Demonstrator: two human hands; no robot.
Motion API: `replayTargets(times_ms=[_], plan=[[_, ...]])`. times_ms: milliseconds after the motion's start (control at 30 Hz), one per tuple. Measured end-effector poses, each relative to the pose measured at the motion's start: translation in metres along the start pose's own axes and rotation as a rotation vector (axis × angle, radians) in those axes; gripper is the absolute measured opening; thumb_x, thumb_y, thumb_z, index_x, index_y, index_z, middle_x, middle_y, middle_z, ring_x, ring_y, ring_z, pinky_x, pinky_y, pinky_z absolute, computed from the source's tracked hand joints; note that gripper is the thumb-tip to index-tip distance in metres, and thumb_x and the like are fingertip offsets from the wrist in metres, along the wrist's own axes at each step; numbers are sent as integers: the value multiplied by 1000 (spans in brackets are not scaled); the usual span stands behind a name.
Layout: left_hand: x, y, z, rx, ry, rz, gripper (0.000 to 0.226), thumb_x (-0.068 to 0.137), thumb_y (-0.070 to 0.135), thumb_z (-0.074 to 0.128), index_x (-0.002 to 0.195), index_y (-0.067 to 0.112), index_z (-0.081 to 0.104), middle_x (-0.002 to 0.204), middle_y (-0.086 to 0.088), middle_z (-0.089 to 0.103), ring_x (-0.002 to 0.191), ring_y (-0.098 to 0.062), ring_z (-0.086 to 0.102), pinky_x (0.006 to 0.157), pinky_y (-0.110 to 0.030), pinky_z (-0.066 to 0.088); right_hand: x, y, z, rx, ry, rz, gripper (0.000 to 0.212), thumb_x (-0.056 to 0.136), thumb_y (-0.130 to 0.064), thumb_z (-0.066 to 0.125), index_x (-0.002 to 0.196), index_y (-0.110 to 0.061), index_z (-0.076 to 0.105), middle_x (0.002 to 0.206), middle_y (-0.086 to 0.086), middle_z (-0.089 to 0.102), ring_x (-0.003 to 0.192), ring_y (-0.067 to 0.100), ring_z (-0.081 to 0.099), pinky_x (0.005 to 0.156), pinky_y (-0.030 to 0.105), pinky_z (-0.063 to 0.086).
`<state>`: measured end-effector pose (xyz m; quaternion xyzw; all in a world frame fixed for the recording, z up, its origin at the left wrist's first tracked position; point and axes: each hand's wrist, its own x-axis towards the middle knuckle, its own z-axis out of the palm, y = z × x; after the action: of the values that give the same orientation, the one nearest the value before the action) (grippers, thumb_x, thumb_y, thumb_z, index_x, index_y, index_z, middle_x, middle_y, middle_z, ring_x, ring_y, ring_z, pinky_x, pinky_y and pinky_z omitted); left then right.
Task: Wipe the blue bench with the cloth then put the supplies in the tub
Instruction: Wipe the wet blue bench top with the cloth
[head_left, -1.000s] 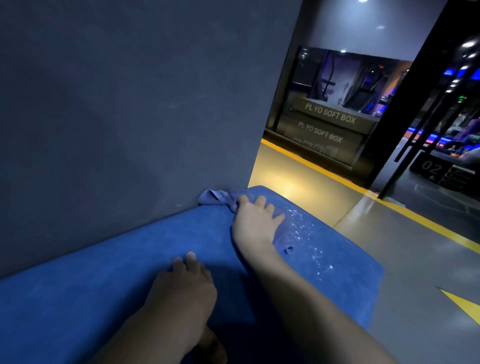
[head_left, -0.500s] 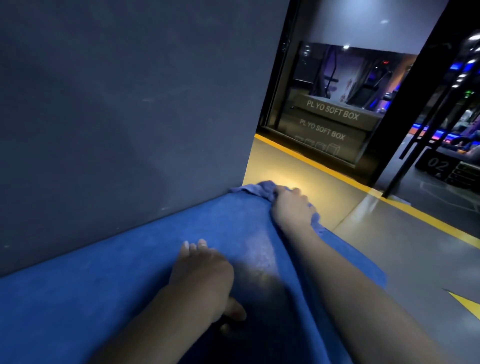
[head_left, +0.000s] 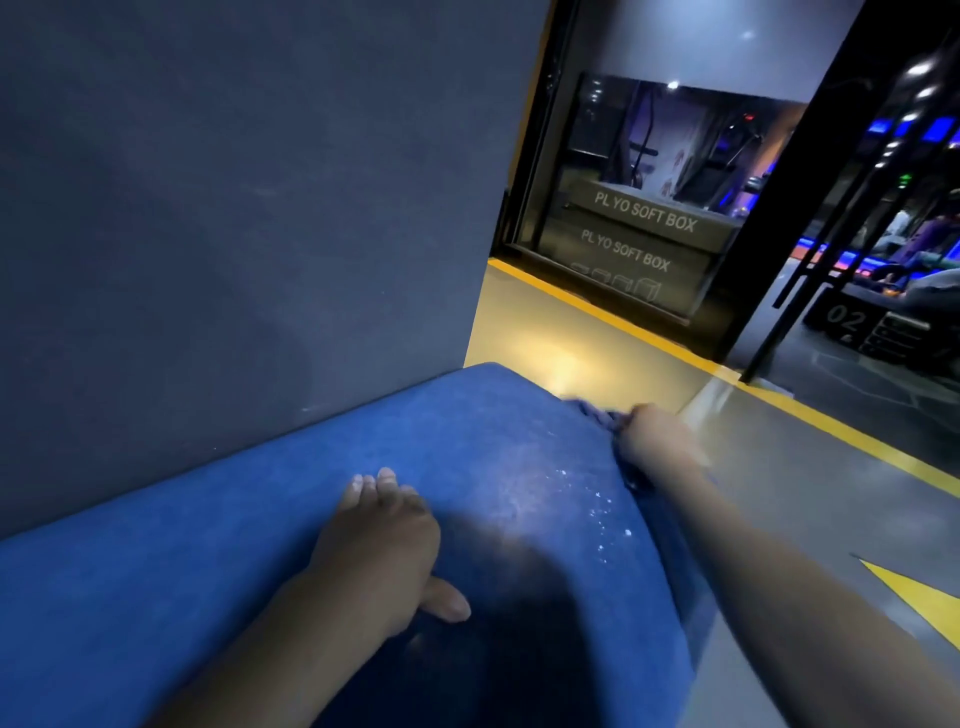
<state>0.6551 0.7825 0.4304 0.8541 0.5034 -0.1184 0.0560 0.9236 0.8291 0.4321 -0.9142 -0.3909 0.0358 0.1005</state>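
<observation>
With right grip (head_left: 657, 441) clutching cloth (head_left: 597, 413) and left grip (head_left: 384, 540) open flat on worktop (head_left: 234, 530), press across the white specks (head_left: 582, 493).

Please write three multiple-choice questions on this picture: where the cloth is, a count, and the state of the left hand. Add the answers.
1. Where is the cloth? A) at the right edge of the blue bench, in the right hand; B) on the floor; C) on the wall.
2. How many boxes read PLYO SOFT BOX? A) one; B) two; C) four.
3. How is the left hand? A) gripping the cloth; B) raised in the air; C) flat on the bench, holding nothing.

Answers: 1 A, the cloth bunches at the edge by the right hand. 2 B, two lettered boxes stand stacked. 3 C, its fingers lie straight on the bench.
</observation>
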Motion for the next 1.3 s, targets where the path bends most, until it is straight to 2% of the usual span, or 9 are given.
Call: replayTargets(times_ms=[67, 233, 400, 533, 733, 833, 1000, 1167, 1300], plan=[[-1, 1, -1, 2, 2, 7, 96, 80, 63, 52, 147, 2, 19, 157, -24, 3, 146, -31, 7, 119, -37, 2, -5, 6, -11, 58, -14, 54, 15, 86, -7, 56, 99, -2, 62, 83, 15, 61, 84, 32, 63, 79, 46, 57], [-2, 2, -6, 29, -11, 1, 88, 80, 63, 52, 138, 0, 35, 152, -22, 23, 143, -32, 17, 118, -37, 9, -59, -53, -13, 161, 198, -229, 25, 89, -12, 50, 112, -16, 58, 113, 14, 53, 104, 37, 55, 91, 51, 47], [-3, 0, -6, -1, -5, -11, 91, 79, 63, 54, 140, 0, 32, 153, -19, 22, 145, -31, 14, 118, -37, 7, -127, -93, 36, -64, 130, -448, 44, 89, -3, 41, 129, -22, 45, 130, 14, 39, 123, 39, 39, 107, 59, 24], [-4, -3, -4, -23, 3, -1, 90, 79, 64, 52, 142, 3, 32, 156, -20, 13, 147, -29, 9, 119, -36, 5, -99, -49, 31, -77, 212, -330, 33, 92, -7, 35, 119, -22, 48, 122, 13, 45, 118, 37, 42, 103, 56, 27], [-5, -4, 2, -16, 15, -2, 91, 80, 66, 49, 140, 0, 32, 156, -25, 9, 147, -32, 8, 119, -36, 4, -58, 36, 3, -31, 203, 75, 31, 96, -14, 35, 123, -19, 50, 124, 18, 46, 117, 40, 43, 95, 53, 35], [-3, -1, -1, -6, 11, -3, 87, 81, 64, 50, 139, 1, 36, 155, -22, 17, 146, -30, 11, 119, -35, 6, -74, 15, 8, -60, 238, -37, 32, 96, -14, 36, 125, -17, 48, 128, 19, 44, 119, 42, 42, 96, 52, 35], [-1, -1, -1, -30, -8, -19, 86, 79, 65, 51, 136, 2, 38, 156, -24, 10, 146, -30, 12, 119, -34, 7, -121, -22, 31, -126, 266, -343, 29, 94, -14, 36, 120, -19, 48, 123, 12, 45, 115, 36, 44, 105, 55, 28], [-2, -7, 6, -48, 23, 8, 84, 78, 68, 49, 130, 2, 42, 156, -20, 15, 145, -28, 15, 118, -34, 7, -72, 47, 8, 25, 219, -86, 28, 92, -20, 39, 116, -25, 53, 116, 12, 49, 109, 38, 49, 94, 52, 42], [1, -8, 9, -28, 39, 1, 91, 76, 70, 49, 132, -1, 37, 150, -22, 25, 141, -30, 23, 118, -35, 9, -46, 84, -14, 177, 68, -22, 32, 92, -17, 41, 117, -19, 60, 118, 14, 62, 101, 35, 56, 77, 32, 41]])
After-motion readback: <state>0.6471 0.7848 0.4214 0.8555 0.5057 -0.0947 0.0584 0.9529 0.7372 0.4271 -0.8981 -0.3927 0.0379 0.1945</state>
